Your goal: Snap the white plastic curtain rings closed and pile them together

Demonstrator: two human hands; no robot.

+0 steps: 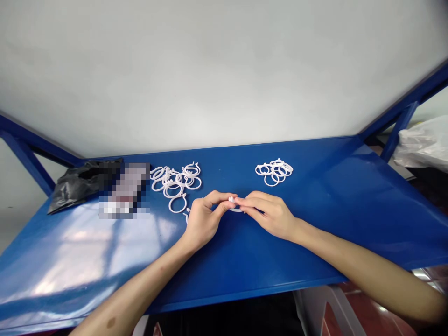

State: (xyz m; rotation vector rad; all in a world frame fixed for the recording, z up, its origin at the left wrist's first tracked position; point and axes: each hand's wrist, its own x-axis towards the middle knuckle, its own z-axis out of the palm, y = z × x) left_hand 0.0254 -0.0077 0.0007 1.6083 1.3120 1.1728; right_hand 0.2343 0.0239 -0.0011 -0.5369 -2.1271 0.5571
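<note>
Over the middle of the blue table, my left hand (206, 218) and my right hand (273, 213) meet fingertip to fingertip on one white plastic curtain ring (237, 210). Both hands are closed in a pinch at its top, where a small white knob shows between the fingers. Fingers cover much of this ring, so I cannot tell whether its ends are joined. A loose heap of similar white rings (174, 188) lies to the left, several with hooked ends standing apart. Beyond my right hand rests a smaller cluster of white rings (276, 173).
A black plastic bag (75, 184) and a blurred-out flat object (128, 186) lie on the table's left side. The blue table (315, 182) backs onto a pale wall panel (224, 74). Blue frame bars (402, 116) rise at both sides. A whitish bag (425, 142) sits at far right.
</note>
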